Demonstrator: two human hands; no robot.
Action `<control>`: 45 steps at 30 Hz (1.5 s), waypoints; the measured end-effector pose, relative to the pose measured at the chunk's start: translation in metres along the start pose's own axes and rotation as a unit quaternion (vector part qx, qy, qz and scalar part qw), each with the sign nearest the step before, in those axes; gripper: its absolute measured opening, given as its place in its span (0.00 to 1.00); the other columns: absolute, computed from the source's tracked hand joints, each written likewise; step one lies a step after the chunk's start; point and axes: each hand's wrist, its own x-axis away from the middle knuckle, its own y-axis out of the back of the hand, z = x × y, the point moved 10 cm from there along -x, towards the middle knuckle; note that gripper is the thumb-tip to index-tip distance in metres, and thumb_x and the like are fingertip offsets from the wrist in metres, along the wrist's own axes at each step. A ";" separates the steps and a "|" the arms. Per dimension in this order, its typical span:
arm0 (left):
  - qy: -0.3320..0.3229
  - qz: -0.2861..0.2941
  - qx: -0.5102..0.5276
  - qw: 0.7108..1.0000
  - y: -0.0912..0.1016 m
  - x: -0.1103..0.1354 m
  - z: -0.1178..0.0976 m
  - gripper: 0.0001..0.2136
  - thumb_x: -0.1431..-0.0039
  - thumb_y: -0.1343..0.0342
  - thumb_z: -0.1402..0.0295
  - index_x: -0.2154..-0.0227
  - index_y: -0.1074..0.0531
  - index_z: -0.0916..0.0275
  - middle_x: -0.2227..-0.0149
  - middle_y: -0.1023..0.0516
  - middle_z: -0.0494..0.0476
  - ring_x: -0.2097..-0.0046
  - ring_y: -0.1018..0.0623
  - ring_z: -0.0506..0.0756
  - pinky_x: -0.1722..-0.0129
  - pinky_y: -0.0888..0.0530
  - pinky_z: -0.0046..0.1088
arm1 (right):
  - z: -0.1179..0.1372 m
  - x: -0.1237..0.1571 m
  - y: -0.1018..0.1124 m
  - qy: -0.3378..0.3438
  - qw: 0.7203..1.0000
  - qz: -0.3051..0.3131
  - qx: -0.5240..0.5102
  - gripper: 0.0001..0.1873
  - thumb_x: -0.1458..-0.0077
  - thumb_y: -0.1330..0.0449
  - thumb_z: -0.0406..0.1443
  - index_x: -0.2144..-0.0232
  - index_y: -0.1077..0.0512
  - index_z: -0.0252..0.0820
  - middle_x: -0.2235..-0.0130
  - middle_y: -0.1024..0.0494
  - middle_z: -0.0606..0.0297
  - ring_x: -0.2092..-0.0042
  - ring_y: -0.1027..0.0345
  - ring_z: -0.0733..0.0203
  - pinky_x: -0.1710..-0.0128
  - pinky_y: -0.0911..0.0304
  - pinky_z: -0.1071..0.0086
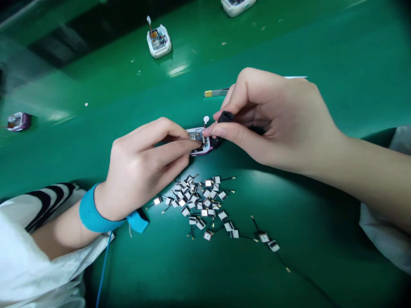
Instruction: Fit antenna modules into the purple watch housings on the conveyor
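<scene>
Near the middle, an open smartwatch case with a white rim, purplish side and exposed circuit board sits between my hands. My left hand grips it from the left, fingertips on its edge and over the board. My right hand is closed, its fingertips at the case's upper right corner. A black piece with a rounded, hollow-looking end is in the right hand's fingers; most of it is hidden. A small white disc on a thin red wire sticks up from the case.
Several small square antenna modules with short black cables lie heaped below my hands. Tweezers lie behind the right hand. Other open cases stand farther off: white, purple and another white one. A blue wrist strap trails a cord.
</scene>
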 end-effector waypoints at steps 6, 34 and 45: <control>-0.012 0.008 -0.033 0.999 0.000 0.000 -0.002 0.05 0.46 0.47 0.74 0.66 0.27 0.62 0.67 0.26 0.56 0.67 0.26 0.51 0.69 0.30 0.27 | -0.001 -0.001 0.000 -0.002 1.000 0.002 -0.004 0.08 0.51 0.43 0.36 0.75 0.41 0.42 0.72 0.30 0.70 0.66 0.31 0.65 0.71 0.35 0.73; -0.015 0.010 -0.052 0.999 -0.003 -0.002 -0.002 0.05 0.47 0.45 0.74 0.67 0.28 0.61 0.68 0.27 0.55 0.68 0.27 0.51 0.71 0.30 0.28 | 0.004 0.001 0.003 0.037 0.999 -0.028 -0.003 0.08 0.52 0.42 0.35 0.76 0.41 0.42 0.74 0.31 0.72 0.66 0.32 0.66 0.73 0.37 0.73; -0.026 0.004 -0.050 0.998 0.000 -0.001 -0.004 0.06 0.49 0.44 0.75 0.67 0.27 0.63 0.68 0.26 0.57 0.69 0.27 0.52 0.72 0.31 0.28 | 0.005 0.001 0.002 0.043 0.999 -0.022 -0.008 0.08 0.51 0.43 0.36 0.75 0.41 0.42 0.74 0.32 0.72 0.66 0.33 0.67 0.74 0.38 0.74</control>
